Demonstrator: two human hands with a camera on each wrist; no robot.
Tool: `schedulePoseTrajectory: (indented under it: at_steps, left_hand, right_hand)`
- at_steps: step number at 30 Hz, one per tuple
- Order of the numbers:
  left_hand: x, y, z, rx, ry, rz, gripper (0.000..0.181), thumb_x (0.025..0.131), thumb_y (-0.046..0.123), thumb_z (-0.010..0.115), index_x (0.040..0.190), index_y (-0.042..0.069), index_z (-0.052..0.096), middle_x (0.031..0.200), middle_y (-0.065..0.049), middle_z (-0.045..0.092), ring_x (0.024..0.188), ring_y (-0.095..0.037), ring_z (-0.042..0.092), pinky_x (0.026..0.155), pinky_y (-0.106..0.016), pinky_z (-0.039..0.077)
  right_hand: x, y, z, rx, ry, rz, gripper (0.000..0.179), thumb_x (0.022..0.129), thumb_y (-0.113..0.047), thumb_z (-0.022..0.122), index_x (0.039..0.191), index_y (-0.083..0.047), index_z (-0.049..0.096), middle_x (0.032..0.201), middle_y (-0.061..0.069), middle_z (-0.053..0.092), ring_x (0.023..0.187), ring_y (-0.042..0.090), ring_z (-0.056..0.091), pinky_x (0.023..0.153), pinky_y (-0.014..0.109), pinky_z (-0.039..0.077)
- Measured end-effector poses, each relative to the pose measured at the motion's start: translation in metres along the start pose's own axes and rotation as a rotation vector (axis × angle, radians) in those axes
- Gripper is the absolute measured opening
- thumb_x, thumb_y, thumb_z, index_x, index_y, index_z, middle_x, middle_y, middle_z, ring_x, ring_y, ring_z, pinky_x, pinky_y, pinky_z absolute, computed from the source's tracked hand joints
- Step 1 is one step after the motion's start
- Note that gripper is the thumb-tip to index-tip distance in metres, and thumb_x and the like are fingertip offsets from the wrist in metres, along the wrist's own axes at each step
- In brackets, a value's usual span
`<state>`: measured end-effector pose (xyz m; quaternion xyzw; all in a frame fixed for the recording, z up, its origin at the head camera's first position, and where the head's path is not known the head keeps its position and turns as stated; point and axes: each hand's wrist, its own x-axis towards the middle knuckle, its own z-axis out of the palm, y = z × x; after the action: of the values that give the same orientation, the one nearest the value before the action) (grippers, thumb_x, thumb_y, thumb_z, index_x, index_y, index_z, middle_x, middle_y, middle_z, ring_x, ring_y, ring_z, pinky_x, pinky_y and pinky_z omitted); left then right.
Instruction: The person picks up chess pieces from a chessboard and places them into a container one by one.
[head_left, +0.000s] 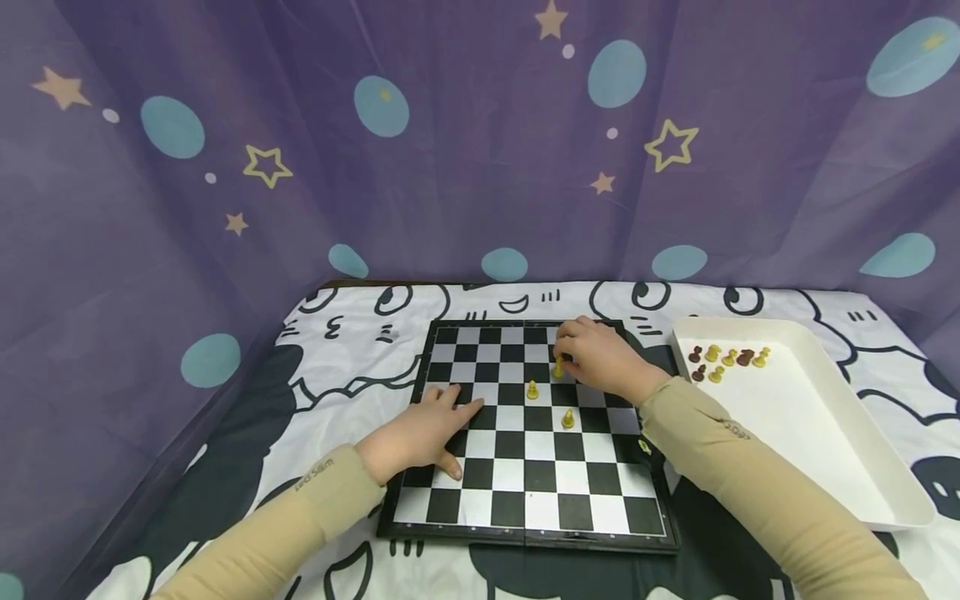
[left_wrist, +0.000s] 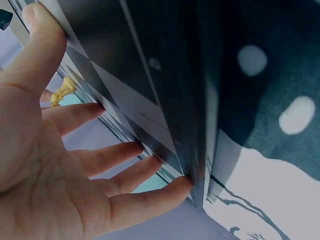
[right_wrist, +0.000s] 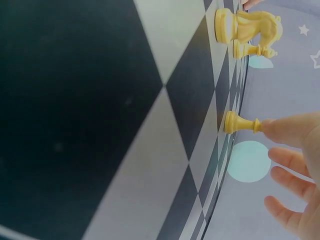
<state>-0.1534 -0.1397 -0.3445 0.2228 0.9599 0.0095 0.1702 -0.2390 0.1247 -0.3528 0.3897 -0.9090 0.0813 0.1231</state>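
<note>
A black-and-white chessboard (head_left: pixel 510 473) lies on the patterned cloth. My right hand (head_left: pixel 600 357) is over its far right part, thumb and finger pinching the top of a yellow chess piece (right_wrist: pixel 241 123). The piece is upright, its base right at the squares and its head hidden by the fingers. Nearer on the board stand a yellow knight (right_wrist: pixel 252 26) and another yellow piece (right_wrist: pixel 252 50). Over the board's left side my left hand (head_left: pixel 420 429) spreads its fingers, the fingertips (left_wrist: pixel 134 148) at the board surface and nothing in its grasp.
To the right of the board, a white tray (head_left: pixel 806 425) holds several yellow and dark red chess pieces near its far left corner. A small yellow item (head_left: pixel 644 447) shows at the board's right edge. A purple curtain (head_left: pixel 480 192) hangs behind the table.
</note>
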Motion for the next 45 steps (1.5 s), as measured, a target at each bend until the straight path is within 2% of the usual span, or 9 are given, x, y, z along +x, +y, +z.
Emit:
schedulePoseTrajectory:
  at_steps: [10, 19, 28, 38, 45]
  left_hand:
    - [0.001, 0.002, 0.000, -0.005, -0.012, -0.014, 0.098, 0.061, 0.041, 0.081, 0.145, 0.014, 0.040, 0.146, -0.024, 0.033, 0.129, -0.044, 0.034, 0.095, -0.052, 0.045]
    - [0.001, 0.002, 0.000, -0.012, -0.012, -0.012, 0.097, 0.061, 0.040, 0.081, 0.145, 0.013, 0.040, 0.146, -0.025, 0.033, 0.130, -0.044, 0.034, 0.097, -0.053, 0.043]
    - [0.001, 0.002, -0.002, -0.018, -0.013, -0.011, 0.097, 0.062, 0.039, 0.081, 0.145, 0.013, 0.039, 0.146, -0.025, 0.033, 0.130, -0.044, 0.033, 0.097, -0.053, 0.043]
    - [-0.001, 0.003, -0.001, -0.013, -0.003, -0.010, 0.096, 0.062, 0.039, 0.081, 0.145, 0.013, 0.040, 0.145, -0.025, 0.034, 0.128, -0.044, 0.035, 0.095, -0.054, 0.044]
    - [-0.001, 0.002, -0.002, -0.005, -0.008, 0.001, 0.097, 0.062, 0.040, 0.081, 0.145, 0.012, 0.040, 0.145, -0.025, 0.034, 0.128, -0.045, 0.035, 0.095, -0.053, 0.044]
  right_hand:
    - [-0.001, -0.002, -0.003, -0.010, 0.007, -0.009, 0.011, 0.079, -0.009, 0.075, 0.089, -0.010, 0.072, 0.105, 0.008, 0.063, 0.096, 0.026, 0.057, 0.080, 0.042, 0.050]
    - [-0.004, -0.001, -0.010, 0.003, 0.098, -0.069, 0.012, 0.077, -0.010, 0.077, 0.087, -0.008, 0.071, 0.100, 0.009, 0.063, 0.089, 0.025, 0.057, 0.079, 0.037, 0.049]
    - [-0.012, -0.004, -0.022, 0.015, 0.140, -0.078, 0.011, 0.078, -0.009, 0.077, 0.086, -0.010, 0.070, 0.102, 0.008, 0.062, 0.093, 0.024, 0.057, 0.079, 0.037, 0.049]
    - [-0.032, -0.007, -0.037, 0.031, 0.159, -0.073, 0.013, 0.077, -0.007, 0.076, 0.088, -0.011, 0.070, 0.104, 0.009, 0.062, 0.094, 0.026, 0.056, 0.080, 0.039, 0.048]
    - [-0.048, -0.002, -0.045, 0.039, 0.201, -0.062, 0.015, 0.076, -0.009, 0.078, 0.087, -0.012, 0.069, 0.105, 0.010, 0.062, 0.094, 0.026, 0.057, 0.078, 0.040, 0.049]
